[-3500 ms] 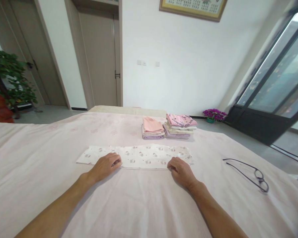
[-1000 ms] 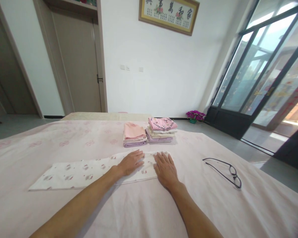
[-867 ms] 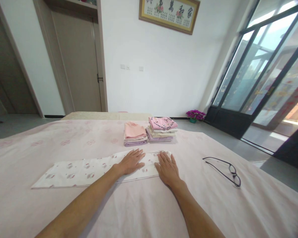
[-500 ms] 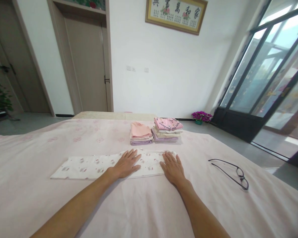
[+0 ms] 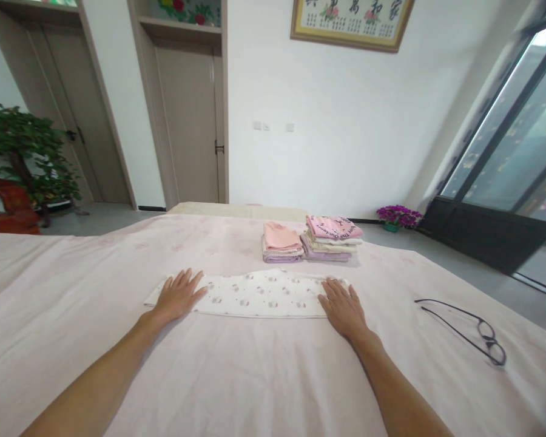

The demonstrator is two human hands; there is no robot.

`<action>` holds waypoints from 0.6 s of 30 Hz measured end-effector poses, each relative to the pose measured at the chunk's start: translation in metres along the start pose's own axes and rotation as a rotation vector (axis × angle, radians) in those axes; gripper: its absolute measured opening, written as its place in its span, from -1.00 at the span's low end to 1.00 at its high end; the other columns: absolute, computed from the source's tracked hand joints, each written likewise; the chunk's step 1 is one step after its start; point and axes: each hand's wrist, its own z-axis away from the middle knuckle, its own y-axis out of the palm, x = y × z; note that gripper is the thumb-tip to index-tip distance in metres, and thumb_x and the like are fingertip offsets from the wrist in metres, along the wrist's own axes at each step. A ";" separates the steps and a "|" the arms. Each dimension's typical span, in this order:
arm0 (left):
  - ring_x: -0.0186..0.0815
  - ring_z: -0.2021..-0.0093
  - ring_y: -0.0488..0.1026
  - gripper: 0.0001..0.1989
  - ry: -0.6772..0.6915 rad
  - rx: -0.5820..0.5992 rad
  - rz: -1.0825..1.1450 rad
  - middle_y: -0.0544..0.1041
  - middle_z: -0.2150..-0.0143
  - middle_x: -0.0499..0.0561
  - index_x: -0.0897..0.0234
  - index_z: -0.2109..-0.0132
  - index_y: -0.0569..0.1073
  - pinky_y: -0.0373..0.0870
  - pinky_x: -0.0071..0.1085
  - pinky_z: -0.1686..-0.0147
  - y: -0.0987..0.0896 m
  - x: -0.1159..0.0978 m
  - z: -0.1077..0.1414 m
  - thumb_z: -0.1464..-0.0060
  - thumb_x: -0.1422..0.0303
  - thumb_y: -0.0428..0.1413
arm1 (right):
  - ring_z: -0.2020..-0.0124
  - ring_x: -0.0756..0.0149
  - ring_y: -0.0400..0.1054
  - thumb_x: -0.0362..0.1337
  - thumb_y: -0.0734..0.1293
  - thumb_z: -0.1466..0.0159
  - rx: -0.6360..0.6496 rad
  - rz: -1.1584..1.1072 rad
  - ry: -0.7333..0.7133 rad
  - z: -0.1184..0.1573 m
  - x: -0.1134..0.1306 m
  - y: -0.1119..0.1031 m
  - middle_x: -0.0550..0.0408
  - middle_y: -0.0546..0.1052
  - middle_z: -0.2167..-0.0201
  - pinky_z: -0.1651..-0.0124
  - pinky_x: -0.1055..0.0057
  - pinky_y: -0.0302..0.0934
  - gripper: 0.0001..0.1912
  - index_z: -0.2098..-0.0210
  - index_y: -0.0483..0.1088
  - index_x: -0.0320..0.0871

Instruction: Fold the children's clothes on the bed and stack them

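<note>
A white garment with a small print (image 5: 259, 294) lies flat as a long strip across the pink bed cover (image 5: 236, 376). My left hand (image 5: 177, 296) rests palm down near the strip's left end, fingers spread. At the right end, my right hand (image 5: 344, 306) also lies flat on the cloth with its fingers apart. Behind the strip are two folded stacks of clothes: a lower one with a peach piece on top (image 5: 282, 237), and a taller one topped by a pink printed piece (image 5: 333, 227).
Black-framed glasses (image 5: 475, 331) lie unfolded on the cover at the right. Beyond the bed are a purple potted flower (image 5: 399, 216), a leafy plant (image 5: 22, 152) and part of a red wooden chair (image 5: 9, 206) at the left.
My left hand has slid left along the cloth, from its middle to near its left end. My right hand stays at the right end. The view has turned a little left.
</note>
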 end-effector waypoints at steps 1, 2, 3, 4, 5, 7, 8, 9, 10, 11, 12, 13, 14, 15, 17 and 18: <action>0.00 -0.45 -0.11 -0.32 -0.036 -0.008 -0.004 0.00 -0.46 0.17 0.12 -0.41 0.09 -0.18 0.06 -0.32 0.001 0.009 0.001 -0.27 -0.06 -0.24 | -0.36 0.14 0.04 -0.14 0.05 -0.42 0.003 0.001 0.000 0.000 0.000 0.001 -0.06 0.23 -0.34 -0.38 -0.01 -0.31 -0.48 -0.31 0.21 -0.16; 0.02 -0.45 -0.10 -0.32 -0.076 -0.017 -0.007 -0.01 -0.46 0.18 0.12 -0.41 0.09 -0.17 0.07 -0.32 0.002 0.017 0.001 -0.26 -0.06 -0.24 | -0.37 0.14 0.04 -0.14 0.05 -0.42 0.007 0.001 0.002 0.000 0.000 0.001 -0.06 0.23 -0.34 -0.38 -0.01 -0.31 -0.48 -0.31 0.21 -0.15; 0.03 -0.44 -0.09 -0.31 -0.118 -0.025 -0.009 -0.01 -0.47 0.18 0.12 -0.41 0.08 -0.16 0.08 -0.31 0.003 0.024 0.001 -0.26 -0.06 -0.24 | -0.37 0.14 0.03 -0.14 0.04 -0.42 0.013 -0.001 0.007 -0.001 0.000 0.002 -0.05 0.22 -0.34 -0.38 0.00 -0.31 -0.47 -0.31 0.21 -0.14; 0.05 -0.44 -0.07 -0.31 -0.156 -0.032 -0.009 -0.02 -0.47 0.19 0.12 -0.42 0.08 -0.15 0.09 -0.30 0.005 0.030 0.001 -0.26 -0.06 -0.25 | -0.37 0.14 0.03 -0.13 0.04 -0.42 0.020 -0.005 0.012 -0.001 0.000 0.003 -0.04 0.22 -0.34 -0.38 0.00 -0.31 -0.47 -0.31 0.21 -0.13; 0.05 -0.43 -0.05 -0.31 -0.186 -0.042 -0.009 -0.02 -0.47 0.20 0.14 -0.42 0.08 -0.13 0.08 -0.30 0.007 0.035 0.001 -0.26 -0.06 -0.26 | -0.37 0.15 0.03 -0.12 0.04 -0.42 0.024 -0.011 0.016 -0.001 -0.001 0.004 -0.04 0.23 -0.34 -0.38 0.00 -0.31 -0.47 -0.31 0.21 -0.13; 0.02 -0.42 0.00 -0.31 -0.220 -0.064 -0.002 0.04 -0.45 0.23 0.21 -0.41 0.09 -0.08 0.03 -0.29 0.009 0.043 0.001 -0.27 -0.03 -0.29 | -0.36 0.14 0.05 -0.13 0.05 -0.41 0.019 -0.040 0.020 -0.002 -0.002 0.004 -0.02 0.25 -0.33 -0.38 -0.01 -0.29 -0.48 -0.29 0.23 -0.12; -0.01 -0.41 0.02 -0.31 -0.229 -0.078 0.004 0.08 -0.43 0.24 0.26 -0.40 0.11 -0.05 -0.01 -0.30 0.008 0.046 0.002 -0.28 0.00 -0.30 | -0.35 0.14 0.06 -0.14 0.06 -0.41 0.003 -0.064 0.021 -0.002 -0.003 0.003 -0.01 0.27 -0.32 -0.37 -0.01 -0.26 -0.49 -0.27 0.25 -0.11; -0.04 -0.40 0.06 -0.33 -0.241 -0.094 0.015 0.14 -0.41 0.25 0.31 -0.39 0.14 -0.02 -0.06 -0.29 0.008 0.048 0.004 -0.29 0.04 -0.31 | -0.34 0.15 0.08 -0.16 0.06 -0.41 -0.025 -0.092 0.026 -0.002 -0.004 0.001 -0.01 0.30 -0.30 -0.37 0.01 -0.23 -0.51 -0.25 0.27 -0.11; -0.06 -0.38 0.11 -0.34 -0.256 -0.113 0.030 0.21 -0.38 0.26 0.36 -0.37 0.17 0.02 -0.11 -0.28 0.006 0.050 0.006 -0.30 0.08 -0.32 | -0.32 0.15 0.10 -0.19 0.06 -0.41 -0.067 -0.124 0.035 -0.002 -0.006 -0.001 0.00 0.33 -0.27 -0.36 0.04 -0.19 -0.53 -0.23 0.30 -0.11; -0.07 -0.34 0.18 -0.37 -0.278 -0.134 0.048 0.28 -0.34 0.26 0.38 -0.34 0.22 0.09 -0.15 -0.26 0.004 0.052 0.007 -0.30 0.12 -0.31 | -0.30 0.16 0.13 -0.22 0.06 -0.41 -0.121 -0.157 0.050 -0.001 -0.008 -0.004 -0.01 0.37 -0.24 -0.34 0.08 -0.14 -0.55 -0.19 0.34 -0.12; -0.07 -0.29 0.25 -0.40 -0.301 -0.168 0.063 0.34 -0.29 0.25 0.38 -0.31 0.26 0.15 -0.16 -0.22 0.002 0.053 0.009 -0.30 0.16 -0.29 | -0.27 0.16 0.16 -0.25 0.07 -0.40 -0.179 -0.190 0.070 0.000 -0.009 -0.007 -0.02 0.41 -0.20 -0.32 0.12 -0.10 -0.57 -0.16 0.37 -0.13; -0.06 -0.24 0.31 -0.43 -0.316 -0.220 0.069 0.39 -0.25 0.24 0.36 -0.28 0.31 0.20 -0.16 -0.18 -0.001 0.054 0.012 -0.30 0.19 -0.26 | -0.23 0.16 0.20 -0.28 0.08 -0.39 -0.234 -0.218 0.094 0.001 -0.011 -0.010 -0.02 0.45 -0.16 -0.29 0.16 -0.04 -0.59 -0.12 0.39 -0.14; -0.04 -0.19 0.35 -0.47 -0.314 -0.289 0.068 0.43 -0.21 0.22 0.32 -0.24 0.36 0.24 -0.14 -0.15 -0.003 0.054 0.013 -0.28 0.21 -0.23 | -0.17 0.15 0.24 -0.30 0.11 -0.37 -0.277 -0.240 0.122 0.003 -0.013 -0.014 -0.02 0.48 -0.10 -0.24 0.19 0.02 -0.62 -0.07 0.42 -0.14; -0.02 -0.16 0.37 -0.52 -0.286 -0.369 0.065 0.45 -0.17 0.19 0.28 -0.19 0.41 0.25 -0.11 -0.13 -0.006 0.052 0.015 -0.27 0.24 -0.19 | -0.10 0.15 0.28 -0.33 0.14 -0.34 -0.303 -0.257 0.146 0.005 -0.015 -0.017 -0.01 0.51 -0.04 -0.18 0.22 0.07 -0.65 -0.02 0.45 -0.13; -0.04 -0.10 0.39 -0.61 -0.143 -0.518 0.085 0.49 -0.09 0.13 0.22 -0.07 0.49 0.26 -0.09 -0.13 -0.009 0.045 0.019 -0.26 0.26 -0.14 | 0.04 0.14 0.31 -0.37 0.20 -0.28 -0.321 -0.276 0.177 0.009 -0.016 -0.022 0.02 0.54 0.09 -0.06 0.24 0.13 -0.71 0.09 0.49 -0.10; -0.07 -0.07 0.40 -0.65 -0.041 -0.569 0.117 0.51 -0.04 0.10 0.21 0.00 0.51 0.26 -0.11 -0.13 -0.010 0.039 0.021 -0.27 0.26 -0.12 | 0.10 0.15 0.31 -0.39 0.22 -0.26 -0.320 -0.283 0.175 0.011 -0.016 -0.023 0.03 0.55 0.15 -0.02 0.25 0.14 -0.73 0.14 0.51 -0.08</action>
